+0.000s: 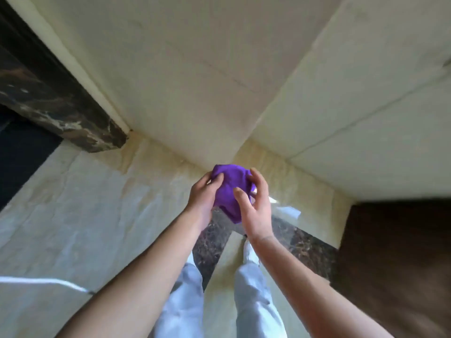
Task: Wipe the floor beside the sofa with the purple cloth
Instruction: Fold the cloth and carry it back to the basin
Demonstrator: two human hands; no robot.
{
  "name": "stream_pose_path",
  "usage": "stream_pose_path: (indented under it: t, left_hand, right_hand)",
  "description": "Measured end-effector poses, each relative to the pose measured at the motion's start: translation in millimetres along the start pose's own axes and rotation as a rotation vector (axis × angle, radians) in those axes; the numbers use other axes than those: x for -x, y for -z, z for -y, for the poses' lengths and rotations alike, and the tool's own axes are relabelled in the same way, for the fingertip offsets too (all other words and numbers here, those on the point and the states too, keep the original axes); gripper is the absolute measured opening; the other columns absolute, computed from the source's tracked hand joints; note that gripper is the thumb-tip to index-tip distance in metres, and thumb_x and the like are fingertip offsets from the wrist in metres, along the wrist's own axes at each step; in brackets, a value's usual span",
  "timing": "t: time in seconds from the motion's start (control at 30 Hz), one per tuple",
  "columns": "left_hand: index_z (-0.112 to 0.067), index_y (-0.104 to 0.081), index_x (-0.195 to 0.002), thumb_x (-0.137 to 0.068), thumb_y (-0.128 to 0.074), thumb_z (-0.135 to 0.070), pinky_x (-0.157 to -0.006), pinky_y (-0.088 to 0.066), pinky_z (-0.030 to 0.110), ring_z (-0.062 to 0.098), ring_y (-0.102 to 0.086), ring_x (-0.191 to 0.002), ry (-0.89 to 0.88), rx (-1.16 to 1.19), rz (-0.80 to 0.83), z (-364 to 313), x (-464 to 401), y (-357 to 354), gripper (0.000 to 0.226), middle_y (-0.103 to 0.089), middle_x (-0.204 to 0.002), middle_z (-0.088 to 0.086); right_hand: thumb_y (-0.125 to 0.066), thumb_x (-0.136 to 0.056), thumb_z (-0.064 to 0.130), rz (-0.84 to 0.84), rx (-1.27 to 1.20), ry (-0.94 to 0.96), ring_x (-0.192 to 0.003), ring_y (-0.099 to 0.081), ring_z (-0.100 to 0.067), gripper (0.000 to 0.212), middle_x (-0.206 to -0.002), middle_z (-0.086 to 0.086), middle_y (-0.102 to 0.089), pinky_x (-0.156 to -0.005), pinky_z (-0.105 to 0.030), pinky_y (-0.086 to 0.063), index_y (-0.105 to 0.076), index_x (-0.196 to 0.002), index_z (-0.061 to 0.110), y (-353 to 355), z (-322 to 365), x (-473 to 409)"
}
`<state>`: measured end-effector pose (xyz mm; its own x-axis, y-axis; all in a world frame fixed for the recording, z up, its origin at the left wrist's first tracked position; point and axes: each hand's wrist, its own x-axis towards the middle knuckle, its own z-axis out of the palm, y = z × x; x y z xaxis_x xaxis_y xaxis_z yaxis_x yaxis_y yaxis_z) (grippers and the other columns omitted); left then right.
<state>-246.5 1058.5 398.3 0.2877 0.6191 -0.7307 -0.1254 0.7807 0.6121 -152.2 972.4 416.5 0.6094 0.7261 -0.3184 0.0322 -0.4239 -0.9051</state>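
Note:
The purple cloth (229,191) is bunched up in the air in front of me, well above the floor. My left hand (203,198) grips its left side, fingers curled into the fabric. My right hand (256,206) cups its right side, thumb and fingers pressed on the cloth. Below lies the pale marble floor (85,215) with a dark marble strip (214,240). A dark brown piece of furniture (395,264), maybe the sofa, fills the lower right; it is blurred.
Cream walls meet in a corner (219,106) straight ahead. A dark marble door frame (48,93) stands at the left with a dark opening beside it. My legs in light trousers (251,301) stand on the floor below my arms.

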Motion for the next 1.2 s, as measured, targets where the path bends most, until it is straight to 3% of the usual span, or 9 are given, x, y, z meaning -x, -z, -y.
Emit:
stream_pose_path:
  t: [0.13,0.23,0.33,0.47,0.57,0.73,1.03,1.13,1.2]
  left_hand:
    - [-0.019,-0.077,-0.097,-0.098,-0.064,-0.02,-0.077,-0.059,0.034,0.02,-0.074,-0.082,0.115,-0.065,0.163,51.2,41.0,-65.4,0.013,-0.08,-0.096,0.004]
    - [-0.019,-0.073,-0.104,-0.1,-0.06,-0.023,-0.07,-0.059,0.028,0.015,-0.075,-0.082,0.179,-0.24,0.282,106.4,82.4,-109.8,0.014,-0.08,-0.094,0.0]
    - [-0.014,-0.069,-0.115,-0.102,-0.058,-0.022,-0.078,-0.059,0.024,0.014,-0.073,-0.088,0.168,-0.393,0.379,161.4,120.8,-145.2,0.019,-0.076,-0.102,0.003]
    - [-0.014,-0.069,-0.119,-0.101,-0.059,-0.03,-0.085,-0.059,0.028,0.011,-0.074,-0.092,0.212,-0.534,0.446,232.9,163.2,-178.3,0.026,-0.076,-0.111,0.005]
    - [-0.016,-0.067,-0.127,-0.097,-0.064,-0.036,-0.082,-0.059,0.031,0.016,-0.073,-0.104,0.317,-0.735,0.634,296.7,213.9,-197.9,0.035,-0.075,-0.122,0.004]
    - [-0.018,-0.069,-0.122,-0.091,-0.073,-0.013,-0.094,-0.055,0.038,0.021,-0.071,-0.109,0.328,-1.105,0.888,393.3,281.4,-224.4,0.032,-0.076,-0.12,0.007]
    - [-0.003,-0.063,-0.128,-0.094,-0.067,-0.007,-0.104,-0.051,0.041,0.026,-0.066,-0.111,0.55,-1.402,1.164,608.0,387.2,-250.4,0.034,-0.068,-0.131,0.02]
    - [-0.005,-0.066,-0.124,-0.093,-0.069,-0.008,-0.1,-0.055,0.038,0.024,-0.069,-0.107,0.67,-1.494,1.212,675.6,407.8,-260.8,0.031,-0.071,-0.124,0.018]
    - [-0.003,-0.066,-0.126,-0.092,-0.071,-0.009,-0.096,-0.057,0.036,0.022,-0.07,-0.104,0.718,-1.559,1.253,709.0,413.7,-269.3,0.034,-0.072,-0.122,0.018]
  right_hand:
    - [-0.067,-0.078,0.056,-0.217,-0.11,-0.234,-0.134,-0.053,-0.013,0.075,-0.144,0.003,-0.057,-0.118,-0.042,-0.039,-0.05,-0.143,0.023,96.7,-21.2,31.6]
    - [-0.072,-0.085,0.043,-0.236,-0.472,-0.448,-0.121,-0.066,-0.028,0.042,-0.12,-0.008,-0.075,-0.11,-0.052,-0.047,-0.07,-0.12,0.019,167.9,-54.7,72.3]
    - [-0.076,-0.08,0.038,-0.366,-0.541,-0.497,-0.116,-0.069,-0.031,0.043,-0.116,-0.013,-0.076,-0.108,-0.054,-0.049,-0.072,-0.113,0.012,226.4,-89.4,130.0]
    - [-0.074,-0.089,0.02,-0.551,-0.45,-0.41,-0.096,-0.068,-0.017,0.03,-0.112,-0.013,-0.074,-0.092,-0.033,-0.056,-0.066,-0.114,0.008,288.0,-131.2,197.0]
    - [-0.071,-0.092,0.011,-0.737,-0.437,-0.383,-0.092,-0.065,-0.011,0.03,-0.108,-0.007,-0.071,-0.086,-0.017,-0.052,-0.063,-0.12,0.006,341.6,-171.5,260.2]
    - [-0.073,-0.086,0.029,-0.684,-0.768,-0.42,-0.119,-0.067,-0.022,0.037,-0.122,-0.005,-0.074,-0.106,-0.039,-0.051,-0.067,-0.121,0.021,412.0,-242.4,373.6]
    - [-0.059,-0.09,0.063,-0.789,-1.143,-0.812,-0.122,-0.062,-0.023,0.047,-0.133,0.01,-0.065,-0.091,-0.06,-0.056,-0.059,-0.131,0.042,476.5,-374.5,566.5]
    - [-0.061,-0.084,0.068,-0.86,-1.37,-0.74,-0.122,-0.065,-0.026,0.063,-0.137,0.004,-0.066,-0.092,-0.064,-0.054,-0.057,-0.138,0.036,487.8,-419.2,607.6]
    - [-0.067,-0.085,0.056,-1.026,-1.453,-0.678,-0.124,-0.065,-0.026,0.06,-0.138,0.0,-0.066,-0.095,-0.06,-0.054,-0.057,-0.139,0.032,496.2,-440.7,625.5]
